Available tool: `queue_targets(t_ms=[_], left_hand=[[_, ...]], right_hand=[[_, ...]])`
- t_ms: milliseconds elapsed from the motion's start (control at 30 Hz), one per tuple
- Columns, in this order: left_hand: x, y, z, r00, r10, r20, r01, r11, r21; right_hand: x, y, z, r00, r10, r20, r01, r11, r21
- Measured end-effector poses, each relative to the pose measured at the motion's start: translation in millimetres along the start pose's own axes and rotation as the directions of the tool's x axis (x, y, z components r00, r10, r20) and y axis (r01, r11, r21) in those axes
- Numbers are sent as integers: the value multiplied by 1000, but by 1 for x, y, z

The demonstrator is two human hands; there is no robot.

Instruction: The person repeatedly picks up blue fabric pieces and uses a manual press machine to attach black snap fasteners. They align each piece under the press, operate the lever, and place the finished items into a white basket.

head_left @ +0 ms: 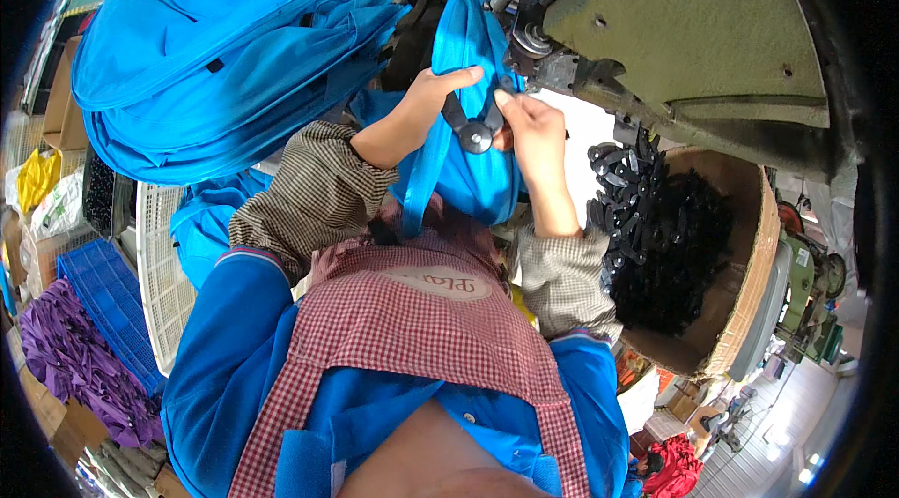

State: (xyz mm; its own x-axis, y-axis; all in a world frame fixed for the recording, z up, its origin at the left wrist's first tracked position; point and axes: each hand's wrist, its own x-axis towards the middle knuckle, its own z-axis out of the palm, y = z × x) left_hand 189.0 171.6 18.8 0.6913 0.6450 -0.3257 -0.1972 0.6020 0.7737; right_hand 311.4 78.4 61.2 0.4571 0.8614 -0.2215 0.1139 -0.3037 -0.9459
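Note:
A blue fabric piece with a zipper-like edge, apparently part of a bag, hangs in front of my chest beneath an olive-green machine. My left hand is closed on its left side, the thumb stretched across the fabric. A black V-shaped strap piece with a shiny round disc lies against the blue cloth between my hands. My right hand pinches the right arm of this strap piece near its upper end. The right fingertips are partly hidden behind the strap and cloth.
The olive-green machine overhangs at the upper right. Below it, a cardboard box holds many black strap pieces. Stacked blue bags fill the upper left. A white plastic basket and purple cloth are further left.

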Motion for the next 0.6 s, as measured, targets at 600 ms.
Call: queue_targets(t_ms=[600], left_hand=[[-18, 5, -9, 968, -237, 84, 232, 970, 69]], right_hand=[[44, 73, -31, 970, -15, 243, -81, 922, 378]])
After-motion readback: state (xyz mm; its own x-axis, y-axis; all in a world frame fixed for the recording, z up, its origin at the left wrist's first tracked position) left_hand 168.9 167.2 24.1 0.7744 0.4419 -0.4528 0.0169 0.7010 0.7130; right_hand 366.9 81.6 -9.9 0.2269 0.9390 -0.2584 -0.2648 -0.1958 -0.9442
